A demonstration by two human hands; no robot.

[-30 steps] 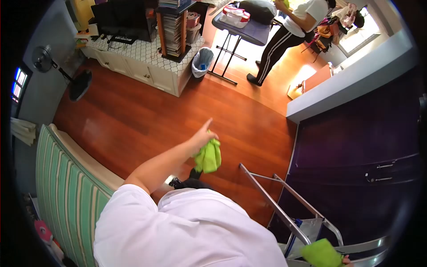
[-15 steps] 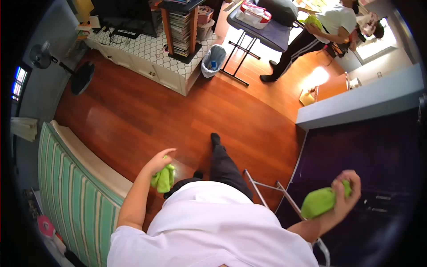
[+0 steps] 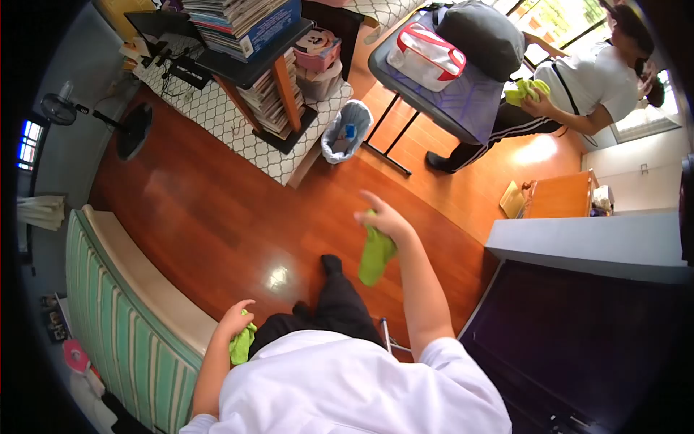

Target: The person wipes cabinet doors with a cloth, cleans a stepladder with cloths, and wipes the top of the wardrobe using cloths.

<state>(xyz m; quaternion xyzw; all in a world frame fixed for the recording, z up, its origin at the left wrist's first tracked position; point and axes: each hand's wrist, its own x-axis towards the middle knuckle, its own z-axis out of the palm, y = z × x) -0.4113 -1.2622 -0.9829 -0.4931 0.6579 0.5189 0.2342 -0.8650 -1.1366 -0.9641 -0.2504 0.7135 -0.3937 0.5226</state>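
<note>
My left hand (image 3: 234,320) hangs low at my side, closed on a bunched lime-green cloth (image 3: 243,346). Out in front of my body, my right hand (image 3: 385,219) grips a second green cloth (image 3: 377,257) that dangles toward the floor; its index finger points forward. Both cloths are clear of any furniture. Beyond the right hand stands a folding table (image 3: 463,116) carrying a red-and-white bag (image 3: 428,56) and a dark grey bag (image 3: 483,40).
Another person (image 3: 578,87) stands behind the table, holding a green cloth (image 3: 526,92). A lined bin (image 3: 347,132), a magazine shelf (image 3: 256,54) and a low cabinet (image 3: 217,134) stand ahead. A striped sofa (image 3: 119,311) is left, a dark panel (image 3: 571,340) right, a fan (image 3: 58,108) far left.
My right hand has swung from the far right, by the dark panel, to the front with its cloth now hanging. The table and shelf appear closer. My left hand still holds its cloth.
</note>
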